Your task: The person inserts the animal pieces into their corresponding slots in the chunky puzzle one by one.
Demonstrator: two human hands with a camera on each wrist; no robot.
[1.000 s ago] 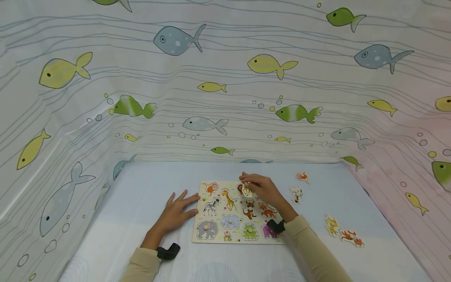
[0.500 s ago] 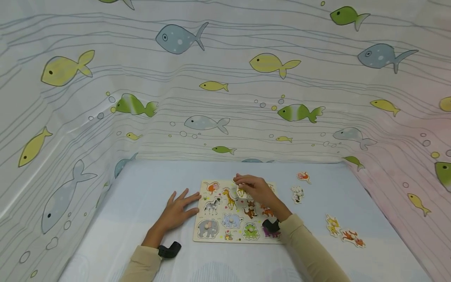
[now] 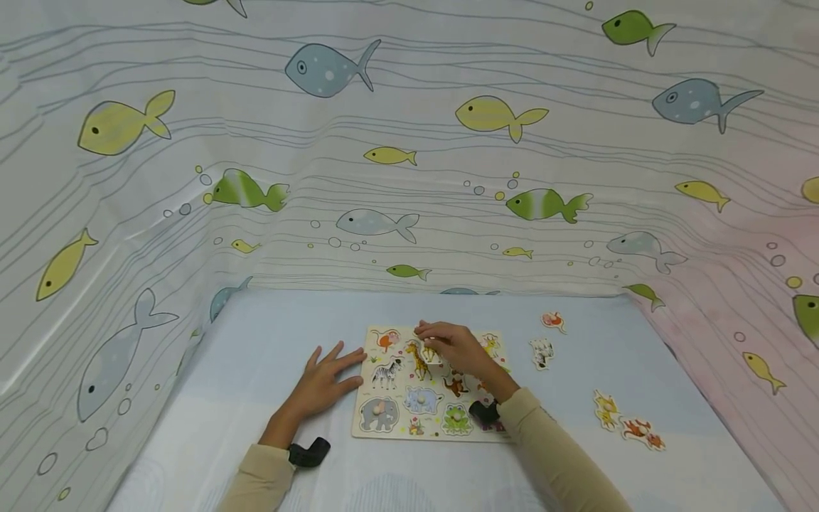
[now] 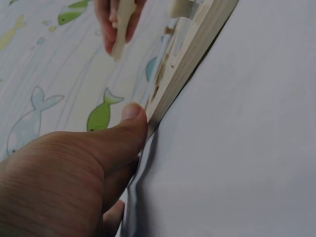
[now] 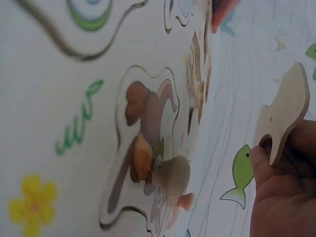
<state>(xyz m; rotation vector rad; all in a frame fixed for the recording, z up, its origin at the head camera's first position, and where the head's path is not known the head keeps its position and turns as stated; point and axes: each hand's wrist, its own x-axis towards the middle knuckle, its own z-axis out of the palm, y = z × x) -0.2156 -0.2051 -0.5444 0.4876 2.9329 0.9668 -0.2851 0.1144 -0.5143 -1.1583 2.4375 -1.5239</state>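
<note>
My left hand [image 3: 323, 386] lies with fingers spread at the left edge of a wooden animal puzzle board [image 3: 362, 398]. In the left wrist view its thumb [image 4: 129, 118] touches the board's edge. Over the upper middle of the board, my right hand [image 3: 462, 350] pinches a flat wooden puzzle piece [image 3: 431, 351] with yellow and brown on its face. The right wrist view shows the plain back of this piece [image 5: 289, 106], tilted up and clear of the board. A giraffe picture [image 3: 417, 361] lies just left of the held piece. The right hand hides part of the board.
Knobbed elephant [image 3: 379, 415], hippo [image 3: 422, 402] and frog [image 3: 457, 419] pieces sit in the board. Loose on the table to the right are a monkey piece [image 3: 553, 321], a zebra piece [image 3: 542, 353], a yellow piece [image 3: 605, 410] and orange pieces [image 3: 642, 432].
My right hand has moved left across the board with the puzzle piece, from the upper right part toward the giraffe picture. My left hand has stayed at the board's left edge.
</note>
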